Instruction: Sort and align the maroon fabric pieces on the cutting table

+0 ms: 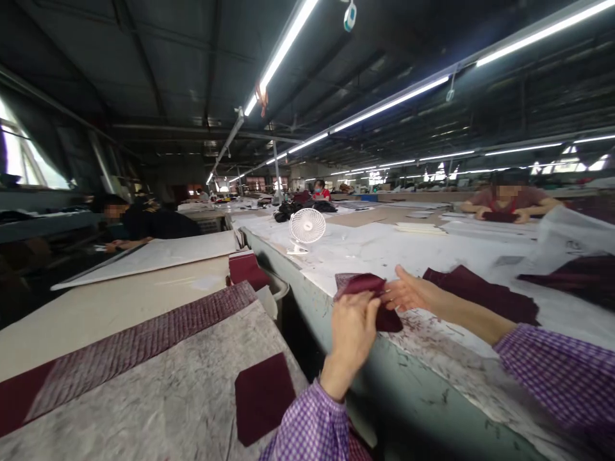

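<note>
My left hand (352,330) is closed on a maroon fabric piece (366,283) at the near edge of the white-covered table. Part of the piece is folded over, and a paler, mesh-like side shows at its left. My right hand (414,292) is at the right edge of the piece, its fingers stretched out and thumb raised apart; whether the fingertips touch the cloth is blurred. Beyond my right forearm lies a stack of maroon fabric pieces (485,294). One flat maroon piece (265,398) rests on the left table, beside my left sleeve.
A long row of overlapping maroon pieces (144,346) crosses the left table (158,403). A white clip fan (307,227) stands on the white-covered table (365,246). A dark gap separates both tables. Clear plastic (571,240) lies right. Other people sit further off.
</note>
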Action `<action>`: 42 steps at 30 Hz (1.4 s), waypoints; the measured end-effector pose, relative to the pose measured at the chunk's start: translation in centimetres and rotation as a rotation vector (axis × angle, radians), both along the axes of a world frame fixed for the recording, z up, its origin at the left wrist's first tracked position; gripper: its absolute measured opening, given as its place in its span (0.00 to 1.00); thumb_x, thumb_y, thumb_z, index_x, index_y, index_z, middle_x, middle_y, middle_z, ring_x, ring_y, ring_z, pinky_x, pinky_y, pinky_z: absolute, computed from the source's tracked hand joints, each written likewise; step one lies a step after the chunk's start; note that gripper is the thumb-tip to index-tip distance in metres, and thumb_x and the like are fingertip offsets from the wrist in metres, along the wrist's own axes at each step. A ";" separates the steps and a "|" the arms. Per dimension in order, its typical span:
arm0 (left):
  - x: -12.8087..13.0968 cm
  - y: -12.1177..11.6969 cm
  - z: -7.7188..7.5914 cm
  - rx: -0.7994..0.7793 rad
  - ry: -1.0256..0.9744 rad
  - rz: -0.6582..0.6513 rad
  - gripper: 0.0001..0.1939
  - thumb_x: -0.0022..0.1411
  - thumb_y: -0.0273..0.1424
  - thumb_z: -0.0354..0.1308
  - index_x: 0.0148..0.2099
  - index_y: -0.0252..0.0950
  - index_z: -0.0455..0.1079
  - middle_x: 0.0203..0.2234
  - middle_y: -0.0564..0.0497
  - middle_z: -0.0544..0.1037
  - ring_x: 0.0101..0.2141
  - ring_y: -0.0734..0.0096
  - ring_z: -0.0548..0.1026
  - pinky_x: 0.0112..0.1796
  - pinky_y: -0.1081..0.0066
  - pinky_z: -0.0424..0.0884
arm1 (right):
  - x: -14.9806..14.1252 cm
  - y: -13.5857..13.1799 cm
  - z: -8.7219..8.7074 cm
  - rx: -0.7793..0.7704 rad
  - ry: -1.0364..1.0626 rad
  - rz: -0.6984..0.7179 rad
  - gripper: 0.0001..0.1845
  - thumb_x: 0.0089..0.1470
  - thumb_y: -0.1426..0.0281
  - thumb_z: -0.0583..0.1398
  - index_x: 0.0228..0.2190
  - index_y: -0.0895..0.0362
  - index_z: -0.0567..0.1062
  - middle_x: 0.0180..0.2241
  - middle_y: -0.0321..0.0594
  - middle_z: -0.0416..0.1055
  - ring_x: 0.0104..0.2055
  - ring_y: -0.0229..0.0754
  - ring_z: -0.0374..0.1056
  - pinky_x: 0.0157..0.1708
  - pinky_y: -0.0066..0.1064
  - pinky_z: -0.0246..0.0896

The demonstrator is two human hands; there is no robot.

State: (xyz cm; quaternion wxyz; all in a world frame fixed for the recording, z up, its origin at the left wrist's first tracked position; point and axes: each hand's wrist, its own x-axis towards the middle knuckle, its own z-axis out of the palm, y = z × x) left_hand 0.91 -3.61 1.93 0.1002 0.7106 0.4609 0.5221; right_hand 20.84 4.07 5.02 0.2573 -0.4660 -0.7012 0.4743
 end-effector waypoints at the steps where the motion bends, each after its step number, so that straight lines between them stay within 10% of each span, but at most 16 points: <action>1: 1.0 -0.7 -0.1 0.008 0.112 -0.032 0.16 0.67 0.36 0.48 0.47 0.37 0.74 0.44 0.47 0.78 0.44 0.60 0.73 0.49 0.60 0.66 | 0.3 -0.1 0.2 -0.069 0.041 0.011 0.41 0.56 0.41 0.42 0.44 0.60 0.75 0.41 0.52 0.75 0.38 0.48 0.72 0.39 0.40 0.68; 8: 0.7 -2.0 0.8 -0.097 0.184 -0.335 0.19 0.66 0.43 0.49 0.39 0.40 0.78 0.36 0.50 0.81 0.38 0.63 0.76 0.41 0.67 0.70 | 1.4 -2.5 1.1 0.087 -0.141 -0.027 0.27 0.41 0.61 0.67 0.43 0.61 0.71 0.25 0.34 0.70 0.26 0.37 0.65 0.23 0.28 0.58; 15: -3.5 1.5 1.8 -0.204 -0.315 -0.171 0.20 0.61 0.44 0.53 0.36 0.32 0.77 0.31 0.47 0.81 0.35 0.64 0.76 0.37 0.70 0.70 | 2.8 -5.6 3.7 0.064 -0.076 0.156 0.26 0.46 0.64 0.64 0.47 0.59 0.71 0.35 0.41 0.74 0.35 0.43 0.68 0.30 0.30 0.62; 24: 3.6 1.1 3.1 -0.318 0.243 -0.285 0.16 0.60 0.42 0.54 0.35 0.39 0.79 0.25 0.50 0.79 0.31 0.65 0.75 0.34 0.72 0.67 | 4.4 -5.1 1.9 0.071 -0.263 0.227 0.17 0.45 0.68 0.63 0.40 0.57 0.73 0.22 0.29 0.62 0.24 0.36 0.62 0.24 0.28 0.62; 29: 5.4 1.9 3.1 -0.410 0.235 -0.241 0.22 0.58 0.49 0.54 0.38 0.37 0.79 0.27 0.46 0.80 0.33 0.60 0.76 0.35 0.69 0.68 | 5.4 -4.3 1.5 0.088 -0.300 0.197 0.11 0.43 0.71 0.62 0.32 0.58 0.71 0.20 0.28 0.57 0.22 0.35 0.61 0.21 0.27 0.59; 34: 5.9 3.3 2.0 -0.378 0.303 -0.241 0.09 0.55 0.28 0.60 0.38 0.42 0.79 0.34 0.50 0.81 0.39 0.62 0.76 0.41 0.69 0.69 | 6.3 -3.9 1.7 0.076 -0.310 0.221 0.19 0.43 0.69 0.63 0.41 0.58 0.72 0.23 0.29 0.58 0.23 0.35 0.63 0.23 0.27 0.62; 42: 7.2 3.2 0.3 -0.246 0.398 -0.140 0.10 0.60 0.29 0.58 0.42 0.43 0.78 0.37 0.49 0.79 0.41 0.62 0.74 0.41 0.69 0.68 | 7.6 -3.1 1.3 0.190 -0.425 0.177 0.22 0.48 0.64 0.60 0.45 0.60 0.73 0.23 0.36 0.71 0.23 0.40 0.68 0.23 0.28 0.63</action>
